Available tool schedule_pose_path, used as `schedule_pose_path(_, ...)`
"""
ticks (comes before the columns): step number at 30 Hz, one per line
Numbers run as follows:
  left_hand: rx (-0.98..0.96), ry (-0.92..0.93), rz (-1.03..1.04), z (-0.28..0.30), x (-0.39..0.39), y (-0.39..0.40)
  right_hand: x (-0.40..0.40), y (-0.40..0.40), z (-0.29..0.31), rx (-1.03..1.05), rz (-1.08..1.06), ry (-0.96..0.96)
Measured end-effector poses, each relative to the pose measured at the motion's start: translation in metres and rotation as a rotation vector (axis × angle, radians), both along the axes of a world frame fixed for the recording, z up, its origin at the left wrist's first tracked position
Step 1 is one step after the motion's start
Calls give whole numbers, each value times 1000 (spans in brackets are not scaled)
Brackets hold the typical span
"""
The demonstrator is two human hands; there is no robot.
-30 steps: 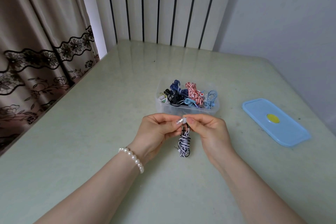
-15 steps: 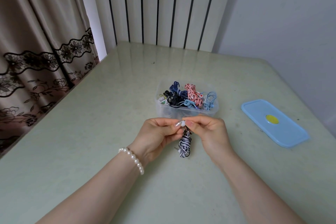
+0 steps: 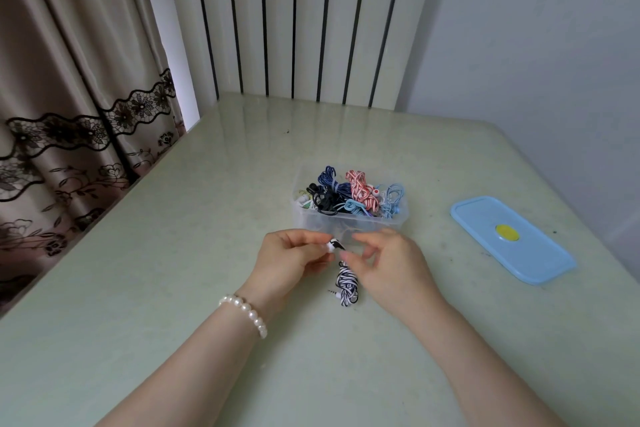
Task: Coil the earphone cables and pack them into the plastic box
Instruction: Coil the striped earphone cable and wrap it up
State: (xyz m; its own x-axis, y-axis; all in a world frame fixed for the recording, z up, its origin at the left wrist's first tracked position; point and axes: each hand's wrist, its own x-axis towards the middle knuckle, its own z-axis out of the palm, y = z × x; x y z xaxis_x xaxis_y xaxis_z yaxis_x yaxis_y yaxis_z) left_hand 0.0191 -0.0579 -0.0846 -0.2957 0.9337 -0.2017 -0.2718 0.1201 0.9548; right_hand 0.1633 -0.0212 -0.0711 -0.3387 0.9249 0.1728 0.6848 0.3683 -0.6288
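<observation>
Both hands work the striped earphone coil (image 3: 347, 284): left hand (image 3: 289, 262) pinches its earbud (white-tipped), right hand (image 3: 388, 267) seemingly pinches the top.

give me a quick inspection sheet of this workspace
surface: pale green table, glossy, a few dark specks
job's things: clear box holding coiled earphones; striped coil hanging below the hands, plug out to its left
clutter: blue lid lying right of the box
grippers: left hand pinches a striped earbud; right hand blurred, grip unclear
cables: coils in the box are navy, black, red-white, light blue
surroundings: curtain left, slatted panel behind, plain wall right
</observation>
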Motion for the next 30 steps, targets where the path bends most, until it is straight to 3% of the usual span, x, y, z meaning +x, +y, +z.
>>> schedule_pose_path(3, 1, 113, 0, -2, 2, -2, -10, -17, 7, -95, 51, -259)
schedule_pose_path(6, 32, 145, -11, -1, 2, -3, -15, -18, 6, -87, 42, -298)
schedule_pose_path(12, 174, 86, -40, 13, 0, -3, 10, 5, 44, -379, 66, 107)
schedule_pose_path(16, 243, -24, 6, 25, -10, -1, 29, 28, 76, -330, 73, 327)
schedule_pose_path(19, 230, -2, 74, 33, -16, 4, 34, 44, 94, -278, 42, 469)
schedule_pose_path(24, 208, 186, 148, 50, -18, 21, 7, 63, 93, -284, 29, 560)
schedule_pose_path(30, 131, 665, 71, 47, -16, 46, -33, 82, 57, -280, -42, 399)
